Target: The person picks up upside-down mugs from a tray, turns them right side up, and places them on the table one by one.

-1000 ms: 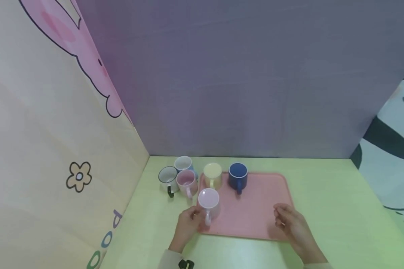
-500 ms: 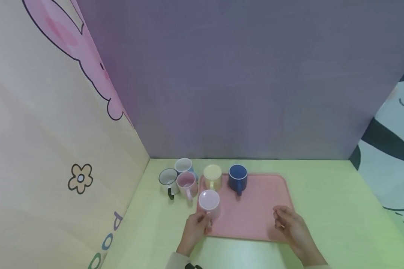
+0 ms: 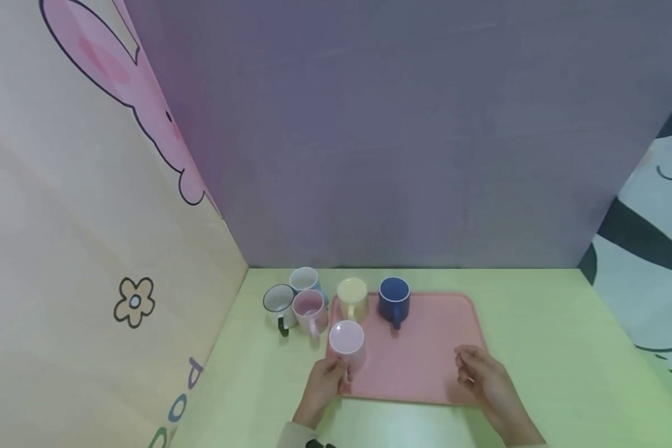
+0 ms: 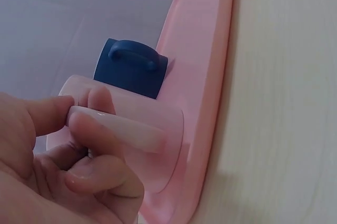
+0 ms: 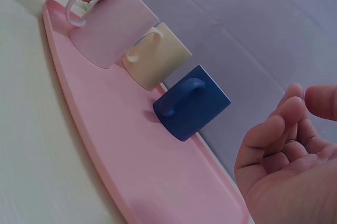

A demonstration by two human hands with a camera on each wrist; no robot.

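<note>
My left hand [image 3: 321, 387] pinches the handle of a light pink mug [image 3: 348, 344] that stands upright on the front left of the pink tray [image 3: 425, 373]. In the left wrist view, thumb and fingers of the left hand [image 4: 79, 166] close round that handle [image 4: 118, 129]. Behind it, at the tray's back left, is a yellow mug [image 3: 352, 299], with a dark blue mug [image 3: 394, 302] to its right. My right hand [image 3: 490, 386] hovers over the tray's right edge, fingers loosely curled and holding nothing, as the right wrist view also shows.
Left of the tray, a white mug with a black handle [image 3: 280, 305], a deeper pink mug [image 3: 310, 311] and a white and blue mug [image 3: 305, 279] stand close together. A grey wall [image 3: 403, 137] rises behind the table [image 3: 246, 373].
My left hand has moved right onto the light pink mug's handle and grips it. The mug has barely shifted. My right hand has kept its place.
</note>
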